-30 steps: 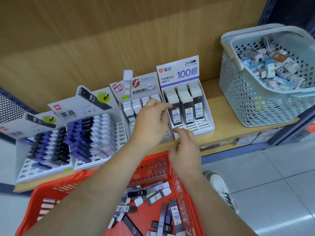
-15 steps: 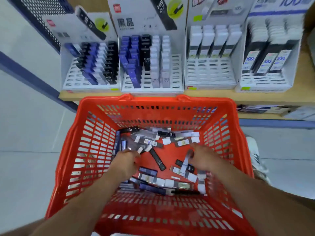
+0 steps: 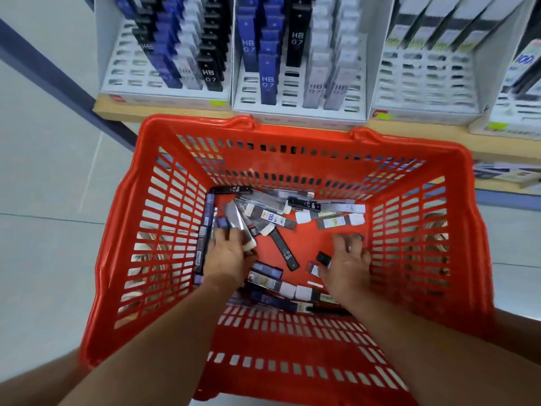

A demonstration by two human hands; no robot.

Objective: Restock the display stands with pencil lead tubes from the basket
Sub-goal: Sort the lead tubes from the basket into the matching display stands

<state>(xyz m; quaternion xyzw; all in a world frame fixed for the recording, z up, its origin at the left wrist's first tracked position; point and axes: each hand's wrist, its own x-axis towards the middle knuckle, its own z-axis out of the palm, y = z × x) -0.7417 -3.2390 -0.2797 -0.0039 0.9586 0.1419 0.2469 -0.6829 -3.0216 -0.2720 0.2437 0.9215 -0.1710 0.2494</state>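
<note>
A red plastic basket stands in front of the shelf, with several loose pencil lead tubes scattered on its floor. Both of my hands are down inside it. My left hand lies on the tubes at the left, fingers bent down onto them; a white-capped tube pokes out beside its thumb, and the hand hides whether it grips anything. My right hand hovers with fingers spread over the floor, next to a short black tube. White display stands with blue, black and grey tubes line the shelf above.
The wooden shelf edge runs just behind the basket. A stand with taller grey tubes sits to the right, another at the far right. Pale floor tiles spread to the left, crossed by a dark blue shelf post.
A second ago both hands were at the stands on the shelf. My view dropped to the basket and both hands went into it; since half a second ago they have shifted only slightly.
</note>
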